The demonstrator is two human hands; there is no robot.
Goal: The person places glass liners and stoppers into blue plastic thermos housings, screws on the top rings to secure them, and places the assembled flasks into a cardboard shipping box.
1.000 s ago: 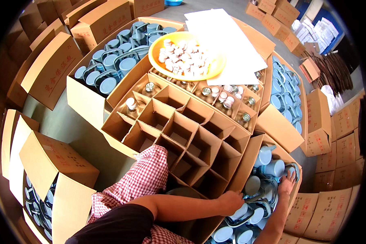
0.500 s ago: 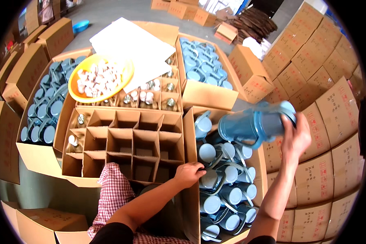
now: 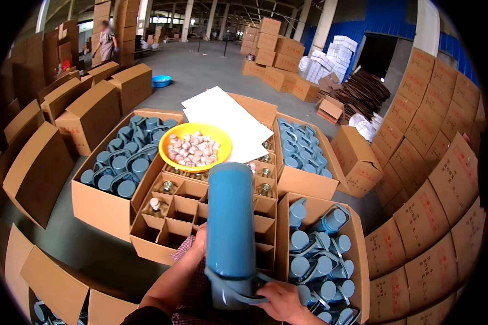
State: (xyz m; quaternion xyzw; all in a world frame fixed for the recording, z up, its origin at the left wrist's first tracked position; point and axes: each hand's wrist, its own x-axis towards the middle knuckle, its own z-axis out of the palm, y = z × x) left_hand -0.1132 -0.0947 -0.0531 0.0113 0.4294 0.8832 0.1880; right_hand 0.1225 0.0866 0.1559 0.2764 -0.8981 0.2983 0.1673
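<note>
Far left: closed brown cartons (image 3: 89, 111) standing in rows on the concrete floor, a small blue basin (image 3: 161, 81) behind them.

Left open carton (image 3: 100, 203): packed with blue flasks, bottoms or lids facing up.

Centre: divided carton (image 3: 162, 233) with cardboard cells, a few cells holding small metal-capped items. An orange bowl (image 3: 198, 146) of pale caps is sitting on its far end, and white sheets (image 3: 228, 116) are lying behind that.

Left hand (image 3: 199, 244): coming up from the lower edge over a checked sleeve, pressing against the lower left side of the blue flask (image 3: 230, 216). Fingers are mostly hidden behind the body, so grip probably wrapped, cannot confirm.

Blue flask: being held up in front of the camera, over the divided carton, between the two hands. Long axis running near vertical in the picture, plain rounded end pointing up and away, the grey collar end with its strap (image 3: 238, 290) pointing down toward the person.

Right hand (image 3: 282, 303): closing around the strap end from the lower right, fingers curled on the grey loop, touching it.

Right: another open carton (image 3: 358, 238) full of blue flasks with grey straps, just beside the right hand. Beyond it, stacked printed cartons (image 3: 434, 179) curving up the right rim
</note>
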